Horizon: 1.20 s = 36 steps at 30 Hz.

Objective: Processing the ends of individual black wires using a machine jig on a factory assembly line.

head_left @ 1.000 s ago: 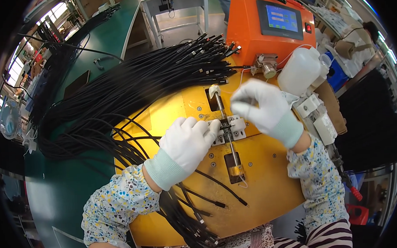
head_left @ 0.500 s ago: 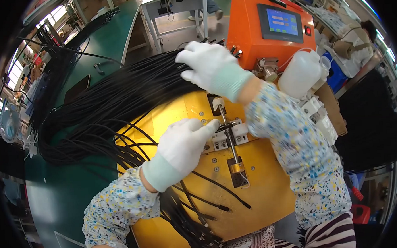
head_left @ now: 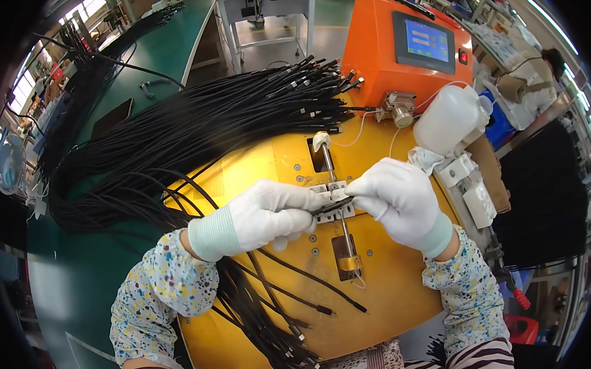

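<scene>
Both white-gloved hands meet above a small clamp fixture (head_left: pixel 346 232) with metal rods and pale blocks, set in a yellow plate (head_left: pixel 392 279). A short stretch of black cable (head_left: pixel 334 206) spans the gap between them. My left hand (head_left: pixel 260 216) has its fingers closed on this cable just left of the fixture. On the fixture's right, my right hand (head_left: pixel 400 203) pinches the cable's other part between thumb and fingers. The cable's tip is hidden in the right fingers. A large bundle of black cables (head_left: pixel 194 126) lies beyond, its connector ends pointing right.
An orange machine (head_left: pixel 375 56) with a touchscreen stands at the far right, beside a white plastic bottle (head_left: pixel 446 120). More black cables (head_left: pixel 276 337) hang across the plate's near left part. A dark flat object (head_left: pixel 112 118) lies on the green table (head_left: pixel 69 280).
My right hand has come back from the far cable bundle to the fixture and now pinches the cable. The left hand has shifted slightly and turned more level. The view has moved a little.
</scene>
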Each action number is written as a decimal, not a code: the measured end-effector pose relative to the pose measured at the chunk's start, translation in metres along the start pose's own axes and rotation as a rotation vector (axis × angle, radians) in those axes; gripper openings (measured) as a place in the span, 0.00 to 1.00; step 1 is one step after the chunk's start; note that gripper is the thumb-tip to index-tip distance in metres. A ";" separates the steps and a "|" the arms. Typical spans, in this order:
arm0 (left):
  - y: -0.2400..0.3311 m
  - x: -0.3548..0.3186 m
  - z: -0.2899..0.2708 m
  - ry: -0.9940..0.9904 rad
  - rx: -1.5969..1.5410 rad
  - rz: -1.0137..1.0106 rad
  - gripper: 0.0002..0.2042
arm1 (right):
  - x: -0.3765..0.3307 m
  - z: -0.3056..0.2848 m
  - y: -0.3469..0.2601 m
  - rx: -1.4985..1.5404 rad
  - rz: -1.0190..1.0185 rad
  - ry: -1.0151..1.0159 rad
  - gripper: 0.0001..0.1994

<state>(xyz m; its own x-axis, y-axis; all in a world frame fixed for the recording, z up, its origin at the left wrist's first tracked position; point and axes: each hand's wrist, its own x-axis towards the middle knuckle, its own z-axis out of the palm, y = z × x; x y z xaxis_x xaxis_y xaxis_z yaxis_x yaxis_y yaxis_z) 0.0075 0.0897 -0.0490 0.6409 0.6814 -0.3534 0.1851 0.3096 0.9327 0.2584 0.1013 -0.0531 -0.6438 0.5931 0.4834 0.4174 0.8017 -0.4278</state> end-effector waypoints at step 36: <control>-0.015 0.007 0.037 0.347 0.305 0.346 0.09 | -0.007 0.002 -0.003 0.906 0.722 -0.107 0.05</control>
<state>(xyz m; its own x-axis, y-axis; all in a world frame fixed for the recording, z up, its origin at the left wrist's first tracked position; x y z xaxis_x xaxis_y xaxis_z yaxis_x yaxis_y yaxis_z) 0.0371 0.0650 -0.0627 0.4296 0.9028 0.0207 0.2474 -0.1397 0.9588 0.2603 0.0952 -0.0567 -0.5120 0.8468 -0.1444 0.1257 -0.0924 -0.9878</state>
